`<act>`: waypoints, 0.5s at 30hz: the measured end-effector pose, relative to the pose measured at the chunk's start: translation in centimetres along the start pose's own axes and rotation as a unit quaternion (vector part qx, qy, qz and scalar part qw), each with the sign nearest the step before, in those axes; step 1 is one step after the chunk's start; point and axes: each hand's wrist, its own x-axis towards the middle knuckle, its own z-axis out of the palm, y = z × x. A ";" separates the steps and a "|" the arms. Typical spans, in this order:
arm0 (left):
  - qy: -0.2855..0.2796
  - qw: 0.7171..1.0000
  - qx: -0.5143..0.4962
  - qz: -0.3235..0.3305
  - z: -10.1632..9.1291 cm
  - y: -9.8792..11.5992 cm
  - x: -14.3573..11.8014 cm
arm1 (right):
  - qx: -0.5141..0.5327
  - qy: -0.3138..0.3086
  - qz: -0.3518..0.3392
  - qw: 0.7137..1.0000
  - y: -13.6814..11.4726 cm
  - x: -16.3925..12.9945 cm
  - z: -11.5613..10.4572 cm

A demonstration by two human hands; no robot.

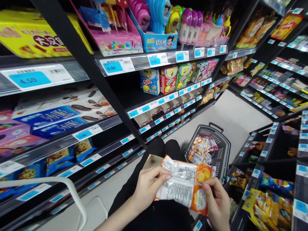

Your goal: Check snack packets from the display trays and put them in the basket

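Note:
An orange and white snack packet (183,181), with orange fruit printed on it, is held flat over my lap. Its side with small print and a long seam faces up. My left hand (150,184) pinches the left end between thumb and fingers. At the right end, my right hand (216,200) grips the edge with its thumb on top. Behind the packet's left end shows part of an open cardboard box (152,160); what bears it is hidden. Beyond my knees a dark grey shopping basket (222,144) stands on the floor, with several colourful packets (202,149) inside.
Shelves with price tags run along the left, holding boxed sweets (168,78) and open cardboard trays (143,119). Low shelves on the right carry snack bags (269,210). A white curved tube (72,189) stands at lower left. Pale floor (240,106) stretches ahead beyond the basket.

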 end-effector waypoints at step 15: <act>-0.126 0.814 -0.419 -0.382 -0.4 -1.6 0.4 | 0.379 -0.042 0.254 0.889 -0.5 1.9 -0.2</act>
